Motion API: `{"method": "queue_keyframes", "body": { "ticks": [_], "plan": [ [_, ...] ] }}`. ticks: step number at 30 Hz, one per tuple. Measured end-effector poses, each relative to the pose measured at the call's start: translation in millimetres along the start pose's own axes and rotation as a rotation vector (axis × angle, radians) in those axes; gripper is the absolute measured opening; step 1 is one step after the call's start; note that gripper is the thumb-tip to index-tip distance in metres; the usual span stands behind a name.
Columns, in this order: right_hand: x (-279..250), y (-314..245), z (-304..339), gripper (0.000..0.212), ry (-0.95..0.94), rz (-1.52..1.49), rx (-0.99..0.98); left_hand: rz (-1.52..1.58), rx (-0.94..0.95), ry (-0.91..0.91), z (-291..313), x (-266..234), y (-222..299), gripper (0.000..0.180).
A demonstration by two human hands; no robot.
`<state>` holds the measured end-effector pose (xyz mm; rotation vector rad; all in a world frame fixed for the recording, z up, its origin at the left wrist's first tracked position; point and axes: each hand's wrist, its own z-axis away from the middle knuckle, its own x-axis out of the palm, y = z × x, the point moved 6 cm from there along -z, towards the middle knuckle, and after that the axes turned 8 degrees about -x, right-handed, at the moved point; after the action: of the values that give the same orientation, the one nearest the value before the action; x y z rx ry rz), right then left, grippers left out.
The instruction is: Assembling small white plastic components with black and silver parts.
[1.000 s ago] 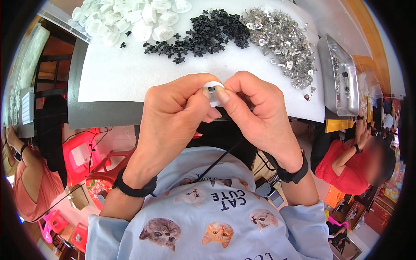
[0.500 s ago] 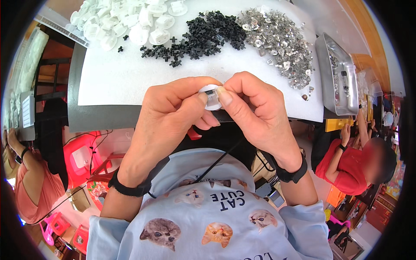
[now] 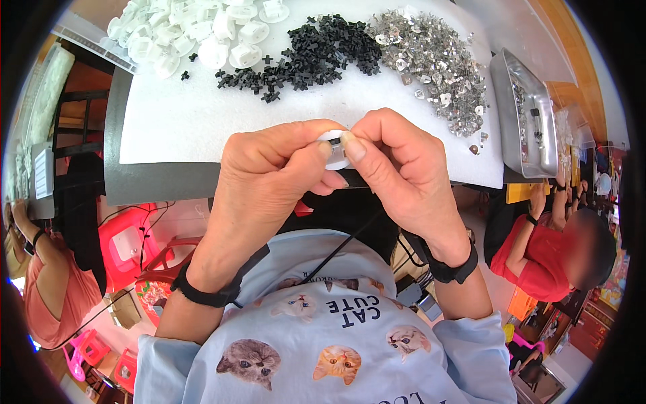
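A small round white plastic part (image 3: 336,160) with a dark insert near its top is pinched between both hands, just off the near edge of the table. My left hand (image 3: 272,161) grips its left side with thumb and forefinger. On its right side, the thumb of my right hand (image 3: 397,165) presses close to the dark insert, and the forefinger curls behind. Beyond the hands, on a white sheet (image 3: 175,128), lie a pile of white plastic parts (image 3: 202,30), a pile of black cross-shaped pieces (image 3: 323,57) and a pile of small shiny metal pieces (image 3: 437,64).
A metal tray (image 3: 515,114) with a few small pieces stands at the table's right end. A person in a red top (image 3: 528,259) works at the right; another person in pink (image 3: 57,289) sits at the left. A red plastic stool (image 3: 128,246) stands below the table's left side.
The white part has shifted slightly to the right between my fingers and turned a little, showing more of the dark insert. Both hands keep their pinch.
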<state>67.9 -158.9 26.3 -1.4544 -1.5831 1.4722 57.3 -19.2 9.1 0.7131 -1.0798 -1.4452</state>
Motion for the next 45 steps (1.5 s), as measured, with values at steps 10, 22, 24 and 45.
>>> {"method": "queue_keyframes", "body": {
  "ticks": [10,22,24,45],
  "plan": [
    [2,6,1,0.013,0.028,-0.078,0.051,0.096,0.024,-0.055,-1,1,-1,0.024],
    [7,-1,1,0.012,-0.014,0.055,0.009,0.086,0.041,-0.010,-2,4,-4,0.017],
    [7,-2,1,0.012,-0.017,0.070,0.005,0.081,0.042,0.000,-2,5,-3,0.017],
    [2,3,4,0.015,-0.002,-0.104,0.000,0.075,0.087,-0.057,5,4,-3,0.023]
  ]
}}
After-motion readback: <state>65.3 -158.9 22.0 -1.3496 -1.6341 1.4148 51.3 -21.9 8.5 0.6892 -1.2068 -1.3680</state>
